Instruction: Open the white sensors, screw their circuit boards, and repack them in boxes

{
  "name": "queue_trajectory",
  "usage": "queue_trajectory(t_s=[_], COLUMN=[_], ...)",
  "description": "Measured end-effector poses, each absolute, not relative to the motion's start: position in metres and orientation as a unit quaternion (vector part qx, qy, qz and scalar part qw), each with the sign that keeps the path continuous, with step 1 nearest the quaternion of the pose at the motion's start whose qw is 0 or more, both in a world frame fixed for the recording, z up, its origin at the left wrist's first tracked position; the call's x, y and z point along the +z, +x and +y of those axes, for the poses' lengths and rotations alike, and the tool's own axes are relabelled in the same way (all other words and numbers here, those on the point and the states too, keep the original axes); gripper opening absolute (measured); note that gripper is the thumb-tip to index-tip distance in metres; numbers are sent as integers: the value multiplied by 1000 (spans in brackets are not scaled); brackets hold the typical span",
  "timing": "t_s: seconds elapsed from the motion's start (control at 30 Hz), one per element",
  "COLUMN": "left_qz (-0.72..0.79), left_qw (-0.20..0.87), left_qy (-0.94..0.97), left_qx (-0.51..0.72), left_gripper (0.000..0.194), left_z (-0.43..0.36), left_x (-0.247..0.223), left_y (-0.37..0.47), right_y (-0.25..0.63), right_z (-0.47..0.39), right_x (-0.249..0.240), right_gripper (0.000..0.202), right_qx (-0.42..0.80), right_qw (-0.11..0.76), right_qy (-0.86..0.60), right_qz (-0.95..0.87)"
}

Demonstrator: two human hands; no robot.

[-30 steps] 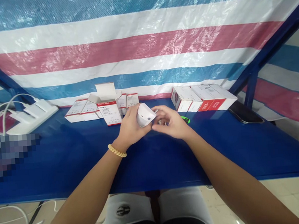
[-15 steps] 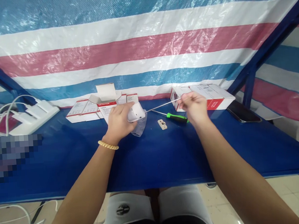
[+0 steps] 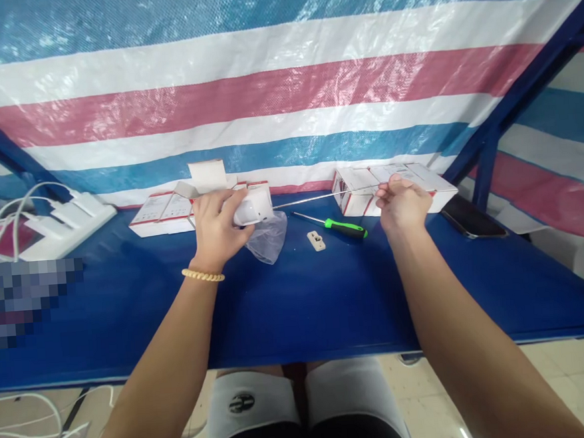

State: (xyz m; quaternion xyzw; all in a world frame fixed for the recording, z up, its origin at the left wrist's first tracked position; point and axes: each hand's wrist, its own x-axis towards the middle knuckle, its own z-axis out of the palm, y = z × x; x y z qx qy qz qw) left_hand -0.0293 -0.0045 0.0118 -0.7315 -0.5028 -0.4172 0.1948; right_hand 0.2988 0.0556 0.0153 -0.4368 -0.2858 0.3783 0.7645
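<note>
Head view: the right hand (image 3: pixel 405 201) is now farther right, so the thin silvery strand (image 3: pixel 310 198) shows a longer, near-straight run out of the small white plastic device (image 3: pixel 254 207). For the work in hand, I read that as the strand being drawn out to more of its length; can't tell if it's wire or rod. Right fingers are pinched closed on its far end, in front of the white-and-red cardboard boxes (image 3: pixel 361 204) at the back right. Left hand (image 3: pixel 220 231) has thumb and fingers part-open around the device, holding it above the blue table (image 3: pixel 303 305), by the clear plastic bag (image 3: pixel 269 239). Vs half a second ago: device is tilted differently and slightly farther left, gap between hands is wider. The green-and-black screwdriver (image 3: pixel 345 228) and small beige slotted plate (image 3: pixel 316 240) stay put on the table between the hands, neither touched. A second ago the hands were close together, with the right one mostly covering the screwdriver.
</note>
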Motion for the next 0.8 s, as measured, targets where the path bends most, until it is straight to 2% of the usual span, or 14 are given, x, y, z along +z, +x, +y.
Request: queue_trajectory(t_s=[0.13,0.27,0.37,0.57,0.8], left_qz=[-496,-477,-479,-501,-506], left_qw=[176,168,162,133,160], left_qy=[-718,-728,-729,-711,-702], left_qx=[-456,-464,-461,-475,-475], left_gripper=[56,53,52,53,62], left_z=[-6,-9,-12,-17,-15], left_x=[9,6,2,-6,-15], left_y=[-28,-15,-1,20,36], right_y=[296,270,238,192,187], right_z=[58,48,32,-1,-8], right_x=[11,10,4,-9,-16], right_gripper=[25,31,34,53,83], right_qx=[376,343,378,479,519], right_qw=[785,780,727,608,557], right_qy=[-412,-425,-406,-356,-341], right_qz=[-271,-305,-405,-524,-551])
